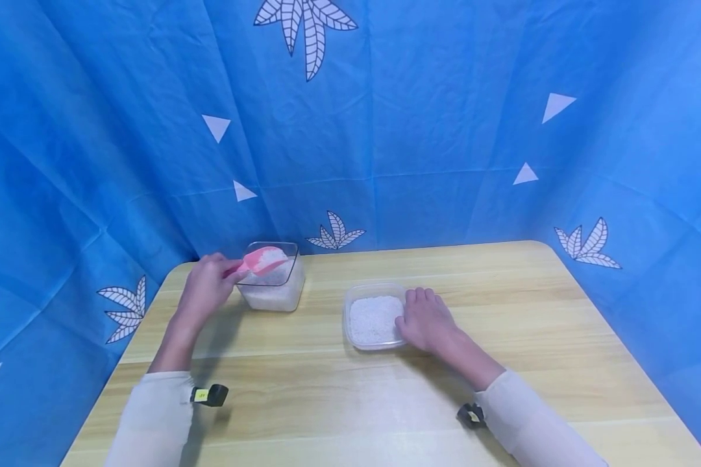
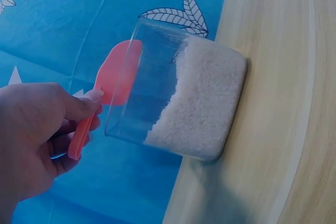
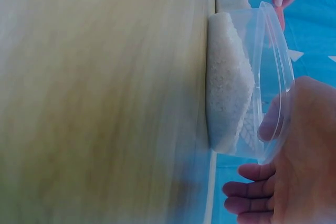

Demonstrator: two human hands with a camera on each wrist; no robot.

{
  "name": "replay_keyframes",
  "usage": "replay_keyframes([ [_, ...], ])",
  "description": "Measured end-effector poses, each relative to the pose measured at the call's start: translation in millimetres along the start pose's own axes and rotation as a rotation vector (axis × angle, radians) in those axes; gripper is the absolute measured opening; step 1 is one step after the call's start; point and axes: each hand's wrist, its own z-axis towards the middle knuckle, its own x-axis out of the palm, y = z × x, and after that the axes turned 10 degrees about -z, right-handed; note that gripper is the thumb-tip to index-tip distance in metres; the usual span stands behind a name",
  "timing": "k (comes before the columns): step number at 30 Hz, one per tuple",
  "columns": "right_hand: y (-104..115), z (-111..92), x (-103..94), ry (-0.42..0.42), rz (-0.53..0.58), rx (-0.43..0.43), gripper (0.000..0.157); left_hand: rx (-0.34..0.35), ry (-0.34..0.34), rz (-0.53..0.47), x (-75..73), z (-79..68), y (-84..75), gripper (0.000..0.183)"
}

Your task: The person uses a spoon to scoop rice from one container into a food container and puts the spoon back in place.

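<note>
A pink scoop point(image 1: 263, 261) heaped with white rice is in my left hand point(image 1: 207, 285), over the mouth of a clear square container point(image 1: 271, 292). In the left wrist view, thumb and fingers pinch the scoop's handle point(image 2: 80, 139). Rice point(image 2: 202, 95) fills much of that container, its surface sloping. My right hand point(image 1: 429, 321) holds the right rim of a shallow clear plastic box point(image 1: 374, 346), the thumb over the rim and the other fingers outside. Rice point(image 3: 226, 85) lies in this box too, heaped higher toward its middle in the right wrist view.
Both containers stand on a light wooden table point(image 1: 327, 402), the square one near its back left edge. A blue curtain point(image 1: 420, 130) with leaf prints hangs behind and around it. Each sleeve carries a black strap device point(image 1: 210, 395) at the wrist.
</note>
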Motion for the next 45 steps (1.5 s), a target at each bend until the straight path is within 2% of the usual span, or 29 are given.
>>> replay_keyframes([
  [6,0,0,-0.4,0.0,0.008,0.002,0.048,-0.015,-0.01,-0.003,-4.9,-2.3,-3.7,0.037],
  [17,0,0,-0.3,-0.011,0.003,-0.001,0.048,-0.029,-0.021,-0.051,-10.2,-8.3,-23.4,0.04],
  [22,0,-1,-0.8,-0.006,0.007,-0.001,0.051,-0.023,-0.028,-0.057,-6.7,-11.2,-32.4,0.04],
  [30,-2,0,1.0,-0.003,0.004,-0.005,0.051,0.035,-0.04,-0.06,-0.1,-16.7,-43.5,0.039],
  [39,-1,0,1.3,0.01,0.006,-0.001,0.051,0.03,0.013,-0.073,10.0,-22.1,-60.0,0.042],
  [45,-1,0,0.9,0.003,0.002,0.001,0.05,0.047,0.043,-0.12,21.6,-25.9,-70.5,0.039],
])
